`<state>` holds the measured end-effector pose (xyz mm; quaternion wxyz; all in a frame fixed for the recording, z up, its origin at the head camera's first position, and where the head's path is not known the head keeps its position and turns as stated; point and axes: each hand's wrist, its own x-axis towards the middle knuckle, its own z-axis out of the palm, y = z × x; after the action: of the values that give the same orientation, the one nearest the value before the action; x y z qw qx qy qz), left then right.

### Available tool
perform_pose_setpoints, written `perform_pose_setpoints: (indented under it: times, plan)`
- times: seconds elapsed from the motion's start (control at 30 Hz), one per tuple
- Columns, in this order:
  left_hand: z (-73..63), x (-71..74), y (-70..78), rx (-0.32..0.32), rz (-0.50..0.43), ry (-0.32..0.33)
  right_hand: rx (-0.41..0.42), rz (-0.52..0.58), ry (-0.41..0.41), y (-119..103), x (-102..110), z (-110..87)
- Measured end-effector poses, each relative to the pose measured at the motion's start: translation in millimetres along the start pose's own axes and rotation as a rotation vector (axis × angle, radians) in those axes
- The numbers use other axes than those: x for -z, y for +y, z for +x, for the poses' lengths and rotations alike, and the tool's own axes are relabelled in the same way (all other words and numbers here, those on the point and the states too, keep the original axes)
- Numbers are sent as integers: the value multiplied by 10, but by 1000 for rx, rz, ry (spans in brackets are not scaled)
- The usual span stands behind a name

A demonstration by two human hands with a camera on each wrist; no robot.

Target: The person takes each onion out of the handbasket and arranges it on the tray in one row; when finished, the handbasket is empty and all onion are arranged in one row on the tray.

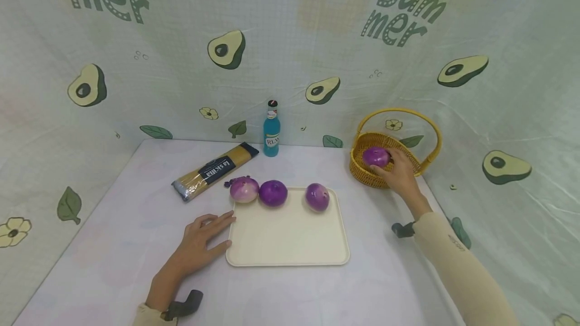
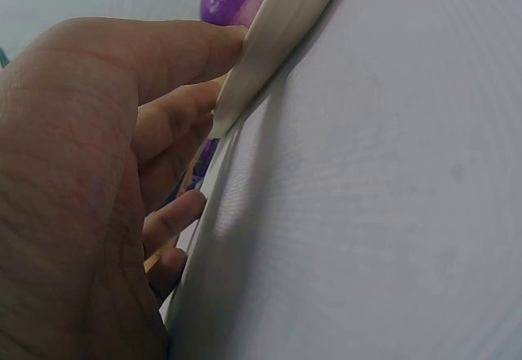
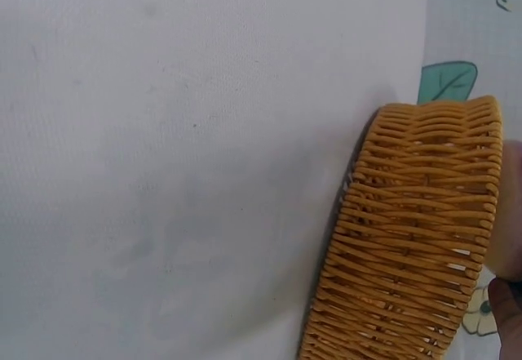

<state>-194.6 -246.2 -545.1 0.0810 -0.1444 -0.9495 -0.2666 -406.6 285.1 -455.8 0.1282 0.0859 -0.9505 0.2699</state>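
My right hand (image 1: pixel 400 174) grips a purple onion (image 1: pixel 375 157) at the mouth of the wicker basket (image 1: pixel 369 177), thumb on its near side and fingers behind. In the right wrist view the woven basket wall (image 3: pixel 408 213) hides most of that hand. My left hand (image 1: pixel 199 243) lies along the left edge of a cream tray (image 1: pixel 290 238), its extended fingertips touching the rim. Along the tray's far side sit three onions: a paler one (image 1: pixel 244 190) at the left corner, a dark purple one (image 1: pixel 273 193) beside it, and another (image 1: pixel 317 197) at the right.
A pack of spaghetti (image 1: pixel 215 171) lies slantwise at the back left of the white table. Near it a bottle of blue drink (image 1: pixel 271 130) stands upright. Something small and dark purple (image 1: pixel 232 182) shows behind the paler onion. The basket's tall handle (image 1: pixel 399 110) arches over it.
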Motion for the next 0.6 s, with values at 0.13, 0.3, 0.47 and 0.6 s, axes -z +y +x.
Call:
perform_pose_setpoints:
  times: [0.13, 0.3, 0.47, 0.6]
  plan:
    - [-3, 1, 1, -4, -1, 6, -8, -2, -6, 2, -4, -11]
    - [0, 5, 6, 0, -2, 6, -10, -4, -8, -3, -5, -31]
    - [-2, 9, 14, 9, -4, -1, 2, 6, -1, -19, -4, -48]
    - [-1, 9, 20, 11, -6, -3, 12, 7, 9, -35, -10, -61]
